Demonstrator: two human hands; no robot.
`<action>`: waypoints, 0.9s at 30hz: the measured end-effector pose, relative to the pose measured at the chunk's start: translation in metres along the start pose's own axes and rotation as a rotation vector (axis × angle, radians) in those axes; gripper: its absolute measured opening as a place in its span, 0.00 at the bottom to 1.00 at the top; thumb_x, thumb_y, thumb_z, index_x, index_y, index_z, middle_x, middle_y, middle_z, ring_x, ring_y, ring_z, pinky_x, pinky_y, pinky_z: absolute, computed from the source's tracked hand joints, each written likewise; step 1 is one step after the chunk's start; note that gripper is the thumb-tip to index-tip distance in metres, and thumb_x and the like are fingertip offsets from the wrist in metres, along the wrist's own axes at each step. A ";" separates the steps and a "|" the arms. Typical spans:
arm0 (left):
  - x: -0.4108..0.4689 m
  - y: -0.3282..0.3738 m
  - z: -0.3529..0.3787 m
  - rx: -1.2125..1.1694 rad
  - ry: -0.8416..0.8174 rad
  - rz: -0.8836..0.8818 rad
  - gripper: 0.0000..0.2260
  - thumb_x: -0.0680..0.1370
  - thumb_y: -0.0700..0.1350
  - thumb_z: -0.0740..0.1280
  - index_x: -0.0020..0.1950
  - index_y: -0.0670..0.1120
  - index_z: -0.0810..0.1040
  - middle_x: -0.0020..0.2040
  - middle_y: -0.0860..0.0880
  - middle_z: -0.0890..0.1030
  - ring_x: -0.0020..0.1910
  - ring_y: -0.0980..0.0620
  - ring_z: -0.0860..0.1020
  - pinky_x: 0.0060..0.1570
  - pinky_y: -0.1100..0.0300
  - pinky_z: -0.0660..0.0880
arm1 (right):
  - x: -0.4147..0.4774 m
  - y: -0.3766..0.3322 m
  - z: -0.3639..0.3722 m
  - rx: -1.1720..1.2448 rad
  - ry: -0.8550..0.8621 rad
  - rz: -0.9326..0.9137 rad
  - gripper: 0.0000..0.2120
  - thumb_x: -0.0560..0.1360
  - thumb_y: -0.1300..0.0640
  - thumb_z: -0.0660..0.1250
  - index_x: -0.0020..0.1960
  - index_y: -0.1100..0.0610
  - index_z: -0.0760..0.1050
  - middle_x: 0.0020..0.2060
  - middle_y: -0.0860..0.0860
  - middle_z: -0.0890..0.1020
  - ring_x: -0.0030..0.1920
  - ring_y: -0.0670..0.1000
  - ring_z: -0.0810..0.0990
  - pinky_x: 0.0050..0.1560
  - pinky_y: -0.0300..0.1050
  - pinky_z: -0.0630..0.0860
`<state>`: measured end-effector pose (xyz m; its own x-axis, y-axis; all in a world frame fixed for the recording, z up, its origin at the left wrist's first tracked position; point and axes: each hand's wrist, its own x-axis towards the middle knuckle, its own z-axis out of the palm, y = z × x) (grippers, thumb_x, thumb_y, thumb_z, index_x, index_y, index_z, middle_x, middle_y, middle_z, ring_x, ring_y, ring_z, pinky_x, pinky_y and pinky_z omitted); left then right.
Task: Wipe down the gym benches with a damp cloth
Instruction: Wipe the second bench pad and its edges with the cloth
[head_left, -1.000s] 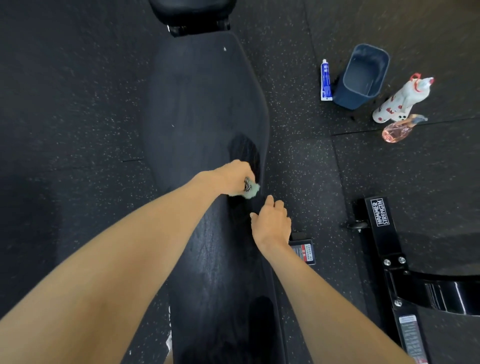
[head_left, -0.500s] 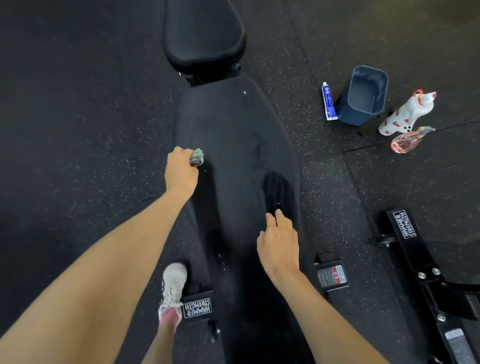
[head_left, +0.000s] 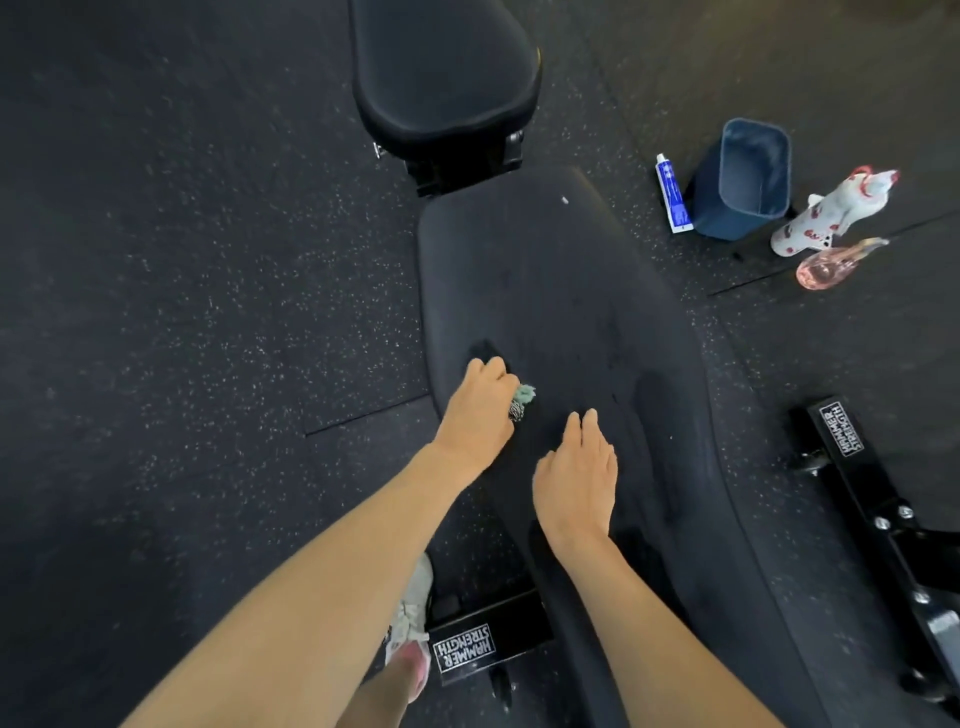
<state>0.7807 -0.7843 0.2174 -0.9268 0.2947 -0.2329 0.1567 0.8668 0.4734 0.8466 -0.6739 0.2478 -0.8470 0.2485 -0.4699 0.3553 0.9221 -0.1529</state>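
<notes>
A long black padded bench (head_left: 561, 291) runs up the middle of the view, with a separate black seat pad (head_left: 447, 73) beyond it. My left hand (head_left: 478, 410) grips a small green-and-patterned cloth (head_left: 522, 400) bunched against the bench's left side. Most of the cloth is hidden under my fingers. My right hand (head_left: 579, 478) rests flat on the pad just to the right, fingers straight and together. Darker wet streaks show on the pad near both hands.
On the speckled rubber floor at right stand a dark blue bin (head_left: 743, 182), a blue-and-white tube (head_left: 671, 195), a white spotted spray bottle (head_left: 831, 213) and a pink bottle (head_left: 831, 265). A black frame foot (head_left: 488, 644) and my shoe (head_left: 413, 618) are below; another black frame (head_left: 872, 493) lies right.
My left hand swept the cloth from the pad's right edge to its left edge, then came back toward the middle-left. My right hand stayed flat on the pad. The view rose to show the seat pad.
</notes>
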 end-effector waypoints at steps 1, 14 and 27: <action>-0.001 0.000 -0.002 0.003 -0.078 0.040 0.17 0.73 0.31 0.62 0.60 0.41 0.76 0.55 0.46 0.72 0.53 0.48 0.67 0.53 0.56 0.71 | 0.000 -0.001 -0.003 -0.017 -0.033 0.002 0.28 0.82 0.56 0.55 0.78 0.60 0.49 0.78 0.55 0.49 0.77 0.52 0.54 0.77 0.49 0.50; 0.033 -0.017 -0.030 -0.171 0.159 -0.273 0.12 0.74 0.31 0.61 0.52 0.42 0.79 0.50 0.45 0.72 0.50 0.47 0.71 0.44 0.60 0.65 | 0.027 0.028 -0.033 0.089 -0.490 -0.084 0.37 0.78 0.58 0.65 0.79 0.57 0.48 0.78 0.51 0.41 0.75 0.59 0.59 0.67 0.53 0.70; 0.116 0.023 -0.058 -0.143 0.112 -0.158 0.06 0.76 0.36 0.63 0.51 0.42 0.77 0.49 0.47 0.70 0.49 0.48 0.71 0.39 0.57 0.66 | 0.085 -0.003 -0.074 0.236 -0.235 -0.045 0.27 0.80 0.58 0.60 0.77 0.60 0.56 0.78 0.56 0.48 0.76 0.58 0.57 0.72 0.52 0.63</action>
<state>0.6573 -0.7535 0.2508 -0.9692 0.1066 -0.2219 -0.0359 0.8307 0.5556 0.7440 -0.6334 0.2723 -0.7592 0.1086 -0.6417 0.4247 0.8298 -0.3620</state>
